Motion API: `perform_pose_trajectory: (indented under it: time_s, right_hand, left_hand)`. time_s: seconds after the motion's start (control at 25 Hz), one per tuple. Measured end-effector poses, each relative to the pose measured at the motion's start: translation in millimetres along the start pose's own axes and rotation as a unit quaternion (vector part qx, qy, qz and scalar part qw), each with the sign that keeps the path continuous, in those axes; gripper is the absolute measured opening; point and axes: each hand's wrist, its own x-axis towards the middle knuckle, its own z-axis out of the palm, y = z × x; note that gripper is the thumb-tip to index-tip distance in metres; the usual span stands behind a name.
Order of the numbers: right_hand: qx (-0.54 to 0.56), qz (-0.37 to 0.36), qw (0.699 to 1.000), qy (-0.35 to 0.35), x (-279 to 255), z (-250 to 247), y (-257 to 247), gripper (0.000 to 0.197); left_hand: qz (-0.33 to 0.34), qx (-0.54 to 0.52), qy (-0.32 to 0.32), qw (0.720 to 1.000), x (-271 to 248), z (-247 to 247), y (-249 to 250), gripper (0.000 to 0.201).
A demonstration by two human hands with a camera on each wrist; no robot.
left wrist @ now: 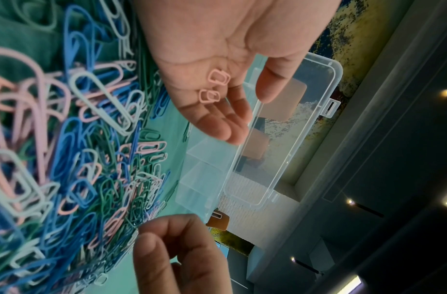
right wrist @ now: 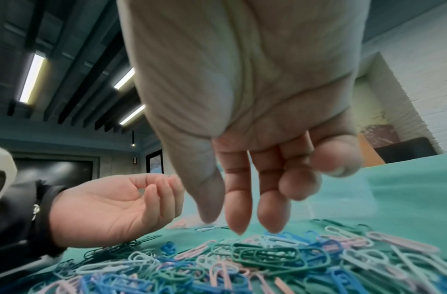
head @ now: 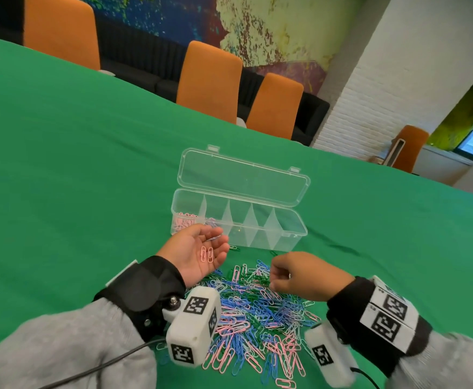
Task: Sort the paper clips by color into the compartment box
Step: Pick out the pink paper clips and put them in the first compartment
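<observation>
A heap of pink, blue, green and white paper clips (head: pixel 257 310) lies on the green cloth in front of me. My left hand (head: pixel 215 242) is held palm up over the heap's far left edge, fingers gently cupped, with two pink clips (head: pixel 206 254) lying loose on it; the left wrist view shows the same pink clips (left wrist: pixel 213 87). My right hand (head: pixel 273 277) hovers just above the heap, fingers (right wrist: pixel 238 208) hanging down, holding nothing that I can see. Beyond the heap stands the clear compartment box (head: pixel 286 234), its lid (head: pixel 243 178) open. Pink clips (head: pixel 185 220) fill its leftmost compartment.
A few stray clips (head: pixel 235 248) lie between the heap and the box. Orange chairs (head: pixel 210 80) line the table's far edge. The green cloth (head: pixel 89 164) stretches bare to the left and right of the box. A cable (head: pixel 103 366) runs from my left wrist camera.
</observation>
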Motion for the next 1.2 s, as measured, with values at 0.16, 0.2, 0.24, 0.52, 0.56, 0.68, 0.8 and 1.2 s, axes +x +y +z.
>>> perform_pose_trajectory:
  time_s: [0.16,0.2,0.24,0.52,0.56,0.68,0.8,1.2]
  right_hand:
    - [-0.048,0.012,0.998,-0.034,15.7,5.3,-11.9,0.023]
    - [-0.058,0.016,0.997,-0.048,18.6,8.0,-14.1,0.025]
    - [-0.061,0.018,0.996,-0.056,20.2,9.9,-14.9,0.026]
    - [0.13,0.01,0.991,0.027,9.4,-23.3,-21.2,0.023]
    - [0.188,-0.003,0.981,0.051,9.5,-32.0,-27.7,0.021]
    - [0.265,-0.043,0.958,0.103,13.9,-55.0,-46.0,0.013]
    - [0.246,-0.034,0.96,0.13,15.7,-59.0,-47.4,0.003]
    - [-0.018,-0.012,0.997,-0.075,25.7,-9.6,-22.4,0.006]
  left_hand:
    - [0.005,-0.001,0.003,1.0,-0.5,0.0,1.1,0.022]
    - [0.007,-0.001,0.004,1.0,-0.8,-0.4,1.4,0.022]
    - [0.008,-0.002,0.006,1.0,-0.7,-0.5,0.9,0.022]
    - [-0.021,0.021,-0.007,1.0,-1.7,6.2,-8.0,0.025]
    - [-0.029,0.023,-0.009,0.999,-2.0,6.8,-9.3,0.027]
    - [-0.04,0.028,-0.023,0.999,-4.1,10.7,-10.4,0.032]
    - [-0.053,0.002,-0.017,0.998,-6.1,9.0,-6.2,0.033]
    - [-0.015,-0.051,-0.001,0.999,-2.7,-3.0,9.5,0.037]
